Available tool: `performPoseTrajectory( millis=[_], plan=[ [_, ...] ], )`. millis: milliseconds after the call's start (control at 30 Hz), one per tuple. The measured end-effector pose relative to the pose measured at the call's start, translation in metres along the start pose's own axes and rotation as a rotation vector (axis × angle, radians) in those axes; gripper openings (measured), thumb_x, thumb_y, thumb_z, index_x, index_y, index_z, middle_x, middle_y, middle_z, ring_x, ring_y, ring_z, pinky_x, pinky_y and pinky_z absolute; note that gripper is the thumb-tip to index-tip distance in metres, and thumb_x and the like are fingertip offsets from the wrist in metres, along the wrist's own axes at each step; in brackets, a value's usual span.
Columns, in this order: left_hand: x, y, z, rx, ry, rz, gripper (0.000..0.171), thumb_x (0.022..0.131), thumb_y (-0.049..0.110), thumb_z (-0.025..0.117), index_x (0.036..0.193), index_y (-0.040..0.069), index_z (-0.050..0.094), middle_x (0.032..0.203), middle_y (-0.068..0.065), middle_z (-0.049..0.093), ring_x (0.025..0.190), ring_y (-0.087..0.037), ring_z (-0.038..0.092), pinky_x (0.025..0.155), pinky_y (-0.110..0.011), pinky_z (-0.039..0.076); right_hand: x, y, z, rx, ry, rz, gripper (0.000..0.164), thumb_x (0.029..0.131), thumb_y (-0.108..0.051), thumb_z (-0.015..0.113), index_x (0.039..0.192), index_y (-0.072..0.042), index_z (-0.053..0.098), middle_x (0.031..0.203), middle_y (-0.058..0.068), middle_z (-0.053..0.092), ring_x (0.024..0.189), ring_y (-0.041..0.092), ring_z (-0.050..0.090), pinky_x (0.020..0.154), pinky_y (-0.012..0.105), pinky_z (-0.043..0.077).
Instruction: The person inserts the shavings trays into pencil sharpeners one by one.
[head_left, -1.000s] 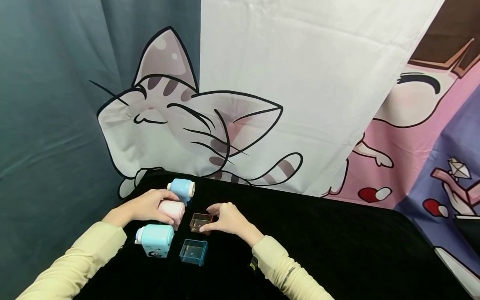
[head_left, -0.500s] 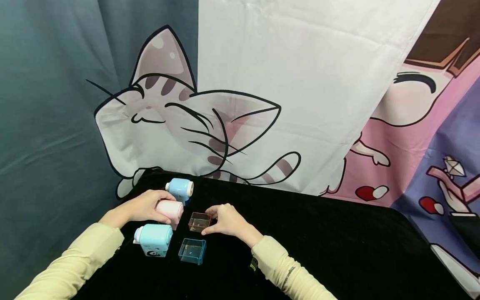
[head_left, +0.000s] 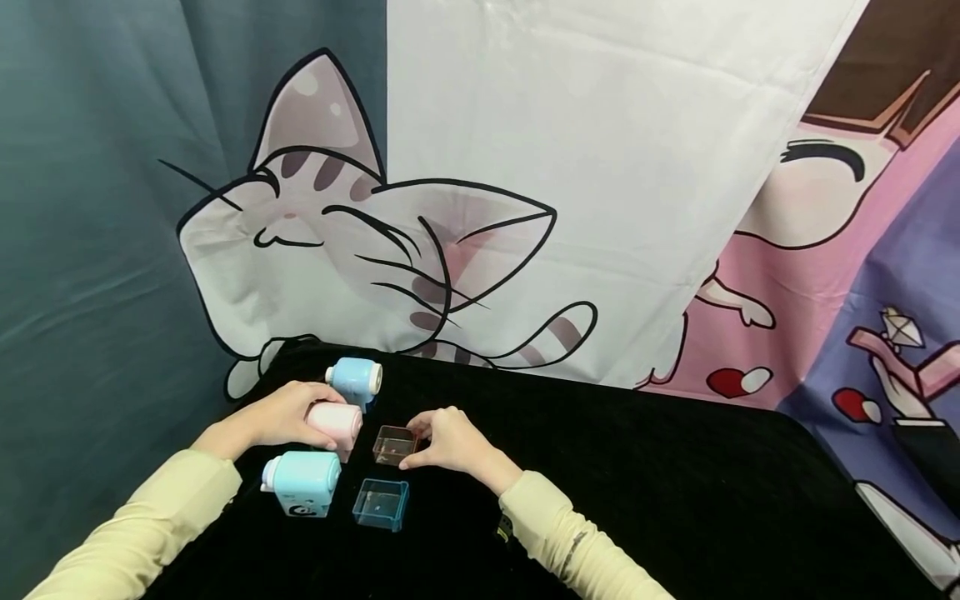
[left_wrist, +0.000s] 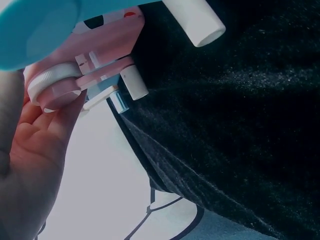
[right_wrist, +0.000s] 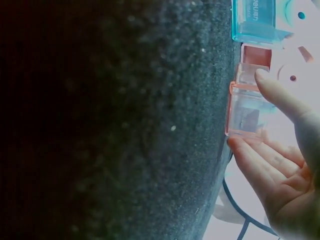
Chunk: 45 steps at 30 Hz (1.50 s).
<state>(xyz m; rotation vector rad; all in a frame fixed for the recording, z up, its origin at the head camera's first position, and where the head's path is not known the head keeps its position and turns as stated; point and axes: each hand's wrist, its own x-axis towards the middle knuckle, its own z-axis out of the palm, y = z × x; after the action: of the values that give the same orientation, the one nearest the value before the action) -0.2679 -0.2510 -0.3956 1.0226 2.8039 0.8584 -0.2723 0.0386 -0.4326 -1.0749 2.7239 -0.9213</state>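
A pink crank pencil sharpener [head_left: 334, 423] stands on the black cloth, and my left hand [head_left: 288, 414] grips it from above. Its crank with a white knob [left_wrist: 135, 82] shows in the left wrist view. My right hand [head_left: 453, 442] holds a clear reddish shavings drawer [head_left: 395, 446] between thumb and fingers, just right of the pink sharpener and apart from it. Nearest the person is a turquoise pencil sharpener [head_left: 303, 482]; to its right lies a clear blue drawer [head_left: 381, 505]. Beyond the left hand stands a blue pencil sharpener [head_left: 355, 380].
Black cloth [head_left: 600, 483] covers the table and extends far to the right. Behind it hangs a curtain [head_left: 480, 275] printed with a cartoon cat. A grey-green curtain [head_left: 82, 250] borders the left side.
The head view has shifted slightly, so everything appears a little farther left. Both hands keep their holds, and the sharpeners and drawers show no clear movement.
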Motion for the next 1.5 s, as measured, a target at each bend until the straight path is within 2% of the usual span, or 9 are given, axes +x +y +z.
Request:
performPoseTrajectory(
  millis=[367, 600, 967, 1233, 1500],
  plan=[
    [0.000, -0.003, 0.002, 0.009, 0.027, 0.017, 0.047, 0.064, 0.039, 0.079, 0.100, 0.015, 0.061, 0.093, 0.003, 0.061, 0.076, -0.012, 0.052, 0.065, -0.030, 0.046, 0.003, -0.001, 0.000, -0.039, 0.001, -0.014, 0.045, 0.066, -0.039, 0.079, 0.098, -0.011, 0.066, 0.089, -0.004, 0.068, 0.076, -0.001, 0.057, 0.070, 0.015, 0.047],
    [0.001, -0.005, 0.003, 0.015, 0.027, 0.035, 0.047, 0.064, 0.038, 0.079, 0.100, 0.013, 0.062, 0.092, 0.002, 0.062, 0.074, -0.011, 0.052, 0.063, -0.029, 0.046, 0.008, -0.003, 0.001, -0.051, 0.008, -0.014, 0.045, 0.065, -0.038, 0.079, 0.098, -0.011, 0.066, 0.089, -0.004, 0.068, 0.077, -0.001, 0.056, 0.068, 0.015, 0.047],
    [0.003, -0.004, 0.002, 0.012, 0.007, 0.014, 0.049, 0.063, 0.039, 0.080, 0.101, 0.014, 0.062, 0.092, 0.003, 0.061, 0.074, -0.011, 0.052, 0.064, -0.029, 0.046, 0.018, -0.005, 0.003, -0.059, 0.012, -0.027, 0.046, 0.065, -0.039, 0.079, 0.099, -0.011, 0.066, 0.091, -0.003, 0.068, 0.078, -0.001, 0.057, 0.068, 0.015, 0.047],
    [0.001, -0.004, 0.001, -0.001, -0.020, -0.012, 0.049, 0.063, 0.039, 0.080, 0.101, 0.014, 0.062, 0.092, 0.002, 0.062, 0.074, -0.012, 0.052, 0.063, -0.028, 0.046, 0.022, -0.010, 0.004, -0.053, -0.016, -0.030, 0.046, 0.066, -0.039, 0.079, 0.100, -0.010, 0.065, 0.093, -0.002, 0.068, 0.079, -0.001, 0.057, 0.070, 0.014, 0.047],
    [0.004, -0.006, 0.000, -0.003, -0.024, -0.012, 0.049, 0.065, 0.038, 0.079, 0.102, 0.014, 0.061, 0.094, 0.002, 0.062, 0.075, -0.012, 0.052, 0.063, -0.028, 0.045, 0.028, -0.011, 0.002, -0.089, -0.028, -0.048, 0.049, 0.067, -0.040, 0.078, 0.102, -0.009, 0.065, 0.094, 0.000, 0.069, 0.081, 0.001, 0.059, 0.071, 0.014, 0.047]
  ],
)
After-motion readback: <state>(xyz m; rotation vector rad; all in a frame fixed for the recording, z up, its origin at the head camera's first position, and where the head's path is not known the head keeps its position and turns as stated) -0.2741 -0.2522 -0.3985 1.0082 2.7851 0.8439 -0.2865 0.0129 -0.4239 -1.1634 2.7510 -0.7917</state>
